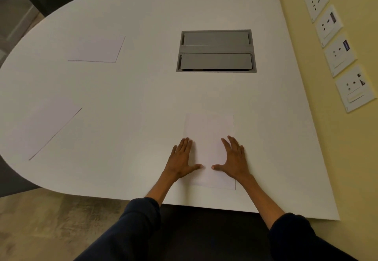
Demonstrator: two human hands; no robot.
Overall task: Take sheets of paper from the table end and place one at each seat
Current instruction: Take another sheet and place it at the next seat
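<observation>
Closest to us, our left hand [182, 158] and right hand [233, 158] lie flat and spread on the near sheet [208, 137], one on each long side, thumbs pointing inward and almost meeting; neither grips anything, they only press the paper down onto the white table [143, 101] just inside its near edge. We judge this sheet as placed or being squared at this seat. It is thin, light and limp, lying flush with the tabletop, so there is no edge to pinch from above; we would slide it under flat fingers toward the table edge, or lift a corner with a fingertip, and pressing too hard while sliding may crease it. Further out to the left a second sheet [44, 127] lies angled near the curved rim, and beyond that a third sheet [96, 49] sits at the far left side. In the middle of the table, beyond our hands, is a grey cable hatch [216, 50], its flaps closed. On the yellow wall at right hang socket plates [338, 55].
</observation>
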